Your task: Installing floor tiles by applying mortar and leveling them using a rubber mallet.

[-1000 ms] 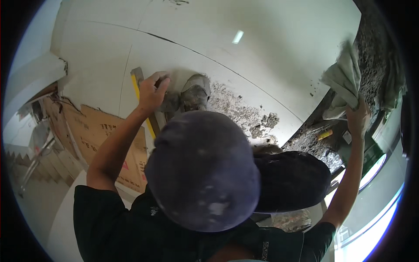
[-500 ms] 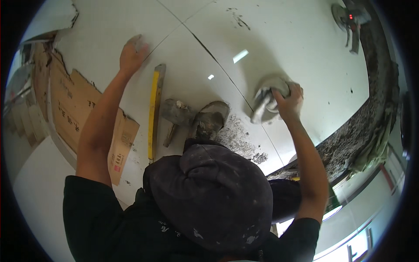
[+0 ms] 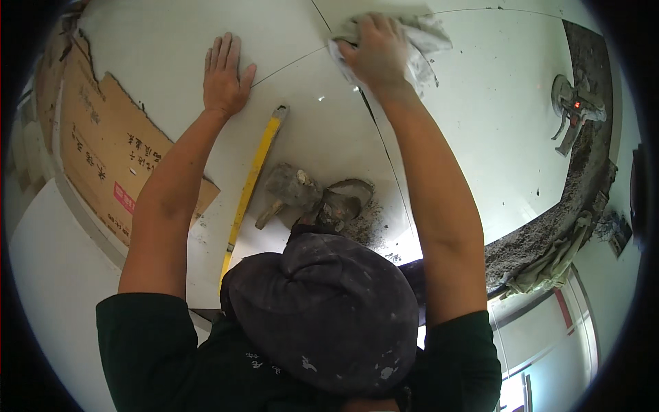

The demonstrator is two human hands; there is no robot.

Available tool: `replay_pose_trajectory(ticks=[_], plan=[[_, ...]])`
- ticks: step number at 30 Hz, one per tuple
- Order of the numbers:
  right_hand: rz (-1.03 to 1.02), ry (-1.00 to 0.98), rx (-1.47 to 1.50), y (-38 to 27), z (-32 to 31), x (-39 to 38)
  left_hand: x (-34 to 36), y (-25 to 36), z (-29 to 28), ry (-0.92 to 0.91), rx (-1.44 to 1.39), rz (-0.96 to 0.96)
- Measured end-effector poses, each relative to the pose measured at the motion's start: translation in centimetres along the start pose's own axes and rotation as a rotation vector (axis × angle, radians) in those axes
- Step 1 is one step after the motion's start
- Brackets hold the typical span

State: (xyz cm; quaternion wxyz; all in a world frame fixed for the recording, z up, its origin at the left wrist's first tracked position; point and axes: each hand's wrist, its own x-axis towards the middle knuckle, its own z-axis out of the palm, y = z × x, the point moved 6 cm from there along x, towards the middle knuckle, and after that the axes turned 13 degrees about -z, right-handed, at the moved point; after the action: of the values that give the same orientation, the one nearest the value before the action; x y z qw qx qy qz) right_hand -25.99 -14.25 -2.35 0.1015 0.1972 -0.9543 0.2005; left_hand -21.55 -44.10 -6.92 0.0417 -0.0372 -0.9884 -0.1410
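A crumpled grey rag (image 3: pixel 419 41) is gripped under the right hand (image 3: pixel 374 48), fingers curled over it, and pressed to the white tiled floor (image 3: pixel 494 123) at a joint. The left hand (image 3: pixel 225 75) is laid flat and spread open on the tile — nothing is held — well apart from the rag.

Counted in view:
- Hands: two, left hand (image 3: pixel 224 74) and right hand (image 3: pixel 376 49).
- Rag (image 3: pixel 427 41): one.
- Yellow level (image 3: pixel 251 185): one.
- Mallet (image 3: pixel 288 191): one.
- Trowel (image 3: pixel 343 200): one.
- Cardboard sheet (image 3: pixel 110 147): one.
- Laser unit (image 3: pixel 574 110): one.
- Hat (image 3: pixel 322 309): one.
- Mortar strip (image 3: pixel 542 233): one.
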Motion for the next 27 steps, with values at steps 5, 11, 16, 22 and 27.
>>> replay_pose_trajectory(ticks=[5,11,16,22,27], plan=[[0.051,-0.618,0.082,-4.0,2.2,2.3,-1.1,-1.1,-0.9,0.022,0.004,0.011],[-0.117,-0.184,0.048,-3.1,1.3,-6.2,-1.2,-0.9,-0.2,0.046,0.009,0.004],[-0.076,-0.265,0.095,-3.6,-3.2,-15.4,-0.8,-1.0,-0.6,0.087,-0.010,0.034],[-0.027,-0.816,0.213,-1.1,-11.8,-38.6,-1.0,-1.3,0.4,0.118,-0.013,0.089],[0.643,-0.994,0.228,6.9,-26.5,-48.3,-0.8,-1.8,-0.2,0.110,0.056,0.110]])
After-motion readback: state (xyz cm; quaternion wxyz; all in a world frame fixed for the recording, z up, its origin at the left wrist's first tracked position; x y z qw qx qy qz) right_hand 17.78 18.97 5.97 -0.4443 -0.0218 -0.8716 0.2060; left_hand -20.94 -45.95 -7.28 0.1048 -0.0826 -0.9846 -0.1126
